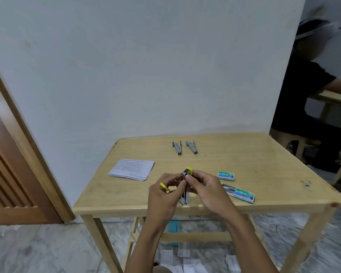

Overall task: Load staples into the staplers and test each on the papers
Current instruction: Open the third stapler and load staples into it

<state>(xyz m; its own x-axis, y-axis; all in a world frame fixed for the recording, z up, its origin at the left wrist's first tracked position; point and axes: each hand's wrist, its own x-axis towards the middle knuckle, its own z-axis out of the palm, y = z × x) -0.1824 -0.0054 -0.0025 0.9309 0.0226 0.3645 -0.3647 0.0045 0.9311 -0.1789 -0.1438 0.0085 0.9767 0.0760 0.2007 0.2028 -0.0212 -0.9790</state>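
A small yellow-and-grey stapler (186, 184) is held open above the near part of the wooden table (264, 154), yellow tips showing at the top and at the left. My left hand (162, 196) grips its lower part from the left. My right hand (207, 186) pinches its upper end from the right. Two blue-and-grey staplers (177, 147) (192, 147) lie side by side at the far middle. A stack of printed papers (132, 169) lies at the left. A closed green staple box (226, 175) and an opened one (239, 193) lie to the right of my hands.
A few loose staples (306, 183) lie near the table's right edge. Scraps of paper (185, 257) litter the marble floor under the table. A wooden door (12, 164) stands at the left. Another person (311, 95) sits at a second table at the far right.
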